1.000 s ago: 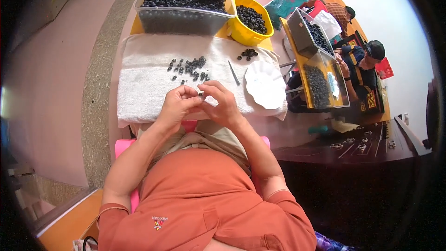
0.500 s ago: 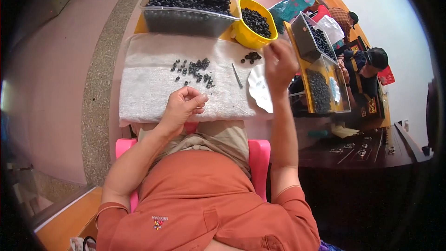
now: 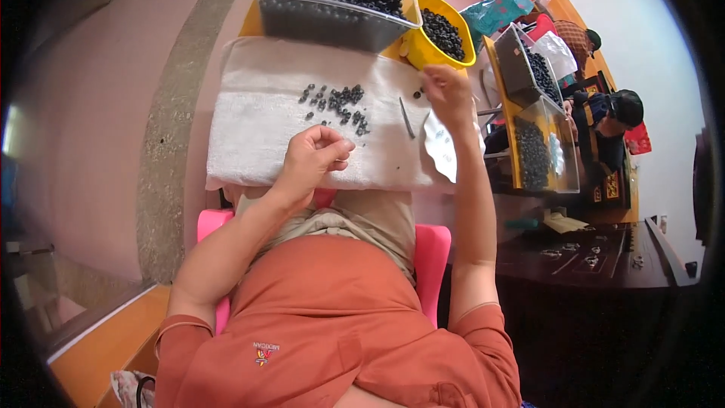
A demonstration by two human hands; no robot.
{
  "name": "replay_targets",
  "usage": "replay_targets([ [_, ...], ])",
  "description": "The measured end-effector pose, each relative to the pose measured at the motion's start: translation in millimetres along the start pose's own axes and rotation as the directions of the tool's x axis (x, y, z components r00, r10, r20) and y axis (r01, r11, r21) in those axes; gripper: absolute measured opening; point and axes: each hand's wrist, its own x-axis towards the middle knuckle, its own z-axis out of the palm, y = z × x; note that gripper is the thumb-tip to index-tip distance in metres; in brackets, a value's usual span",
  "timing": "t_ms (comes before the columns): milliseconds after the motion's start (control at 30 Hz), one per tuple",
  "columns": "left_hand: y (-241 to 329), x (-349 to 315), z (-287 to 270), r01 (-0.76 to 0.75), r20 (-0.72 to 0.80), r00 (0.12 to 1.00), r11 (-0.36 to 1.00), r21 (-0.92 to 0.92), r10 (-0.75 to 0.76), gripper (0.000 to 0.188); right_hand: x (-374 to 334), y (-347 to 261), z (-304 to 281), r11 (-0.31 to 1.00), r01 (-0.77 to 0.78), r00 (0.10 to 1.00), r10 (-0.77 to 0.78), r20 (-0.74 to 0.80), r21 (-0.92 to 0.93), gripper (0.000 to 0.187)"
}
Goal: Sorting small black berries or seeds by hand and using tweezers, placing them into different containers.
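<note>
My left hand (image 3: 317,157) hovers over the near part of a white towel (image 3: 253,125), thumb and index finger pinched together. Whatever sits in that pinch is too small to make out. Just beyond it lies a loose group of small black beads (image 3: 347,98). My right hand (image 3: 451,98) is raised near the towel's right side, close to the yellow bucket (image 3: 434,57); its fingers are bunched and slightly blurred, their contents hidden. It partly covers a few dark beads (image 3: 418,94). Thin grey tweezers (image 3: 407,117) and a white scalloped plate (image 3: 438,153) lie beside it.
A large clear bin (image 3: 325,26) heaped with black beads stands at the towel's far edge. On the right, more clear bins (image 3: 540,143) with beads stand on another table, where a person in a dark cap (image 3: 625,109) sits. A pink chair (image 3: 432,261) is under me.
The whole view has shifted, so the table appears further right and slightly higher. My right hand has moved a little left relative to the plate, over the small bead pile. My left hand keeps its pinch.
</note>
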Motion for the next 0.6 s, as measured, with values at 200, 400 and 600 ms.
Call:
replay_targets([
  [200, -5, 0, -1, -0.008, -0.037, 0.999, 0.999, -0.037, 0.007, 0.013, -29, -32, 45, 0.999, 0.040, 0.957, -0.031, 0.288, -0.025, 0.019],
  [400, -5, 1, 0, -0.027, -0.055, 0.998, 0.999, -0.042, 0.024, 0.011, -21, -35, 66, 0.978, 0.171, 0.944, -0.129, 0.303, -0.118, 0.027],
  [600, -3, 0, -2, -0.054, -0.083, 0.995, 0.998, -0.042, 0.050, 0.011, -9, -40, 81, 0.940, 0.253, 0.884, -0.129, 0.450, -0.227, 0.027],
])
